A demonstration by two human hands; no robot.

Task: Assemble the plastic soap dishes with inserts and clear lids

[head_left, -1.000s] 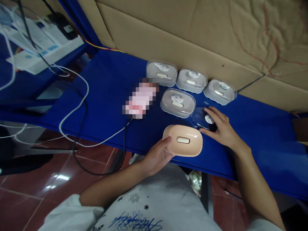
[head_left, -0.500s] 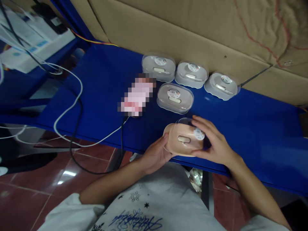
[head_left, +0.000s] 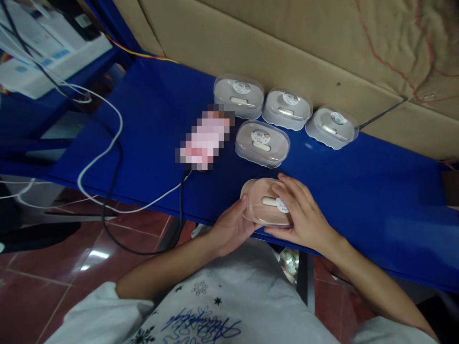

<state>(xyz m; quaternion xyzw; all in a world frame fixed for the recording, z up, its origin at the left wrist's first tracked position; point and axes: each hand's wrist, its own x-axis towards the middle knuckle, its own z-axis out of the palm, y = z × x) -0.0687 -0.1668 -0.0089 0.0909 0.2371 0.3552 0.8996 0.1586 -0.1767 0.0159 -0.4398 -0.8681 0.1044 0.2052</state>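
A peach-coloured oval plastic box [head_left: 255, 209] is between my two hands over the front edge of the blue table. My left hand [head_left: 234, 230] grips its left end, thumb on the near side of the rim. A clear plastic lid [head_left: 265, 185] lies over most of the box, still offset a little to the right of the box's left end. My right hand [head_left: 306, 216] is closed around the lid's right end, its fingers partly covering a round white label [head_left: 281, 205]. A cream oblong piece [head_left: 269, 201] shows through the lid.
Several grey boxes with clear lids stand beyond my hands, the nearest grey box [head_left: 262, 145] in front of the others. A phone-like blurred item [head_left: 206, 139] with cables lies to their left. A white power strip [head_left: 57, 71] sits far left; cardboard [head_left: 251, 38] walls the back.
My right hand has slid the clear lid leftward over the peach box, so it covers more of it. My left hand has stayed at the box's left end.
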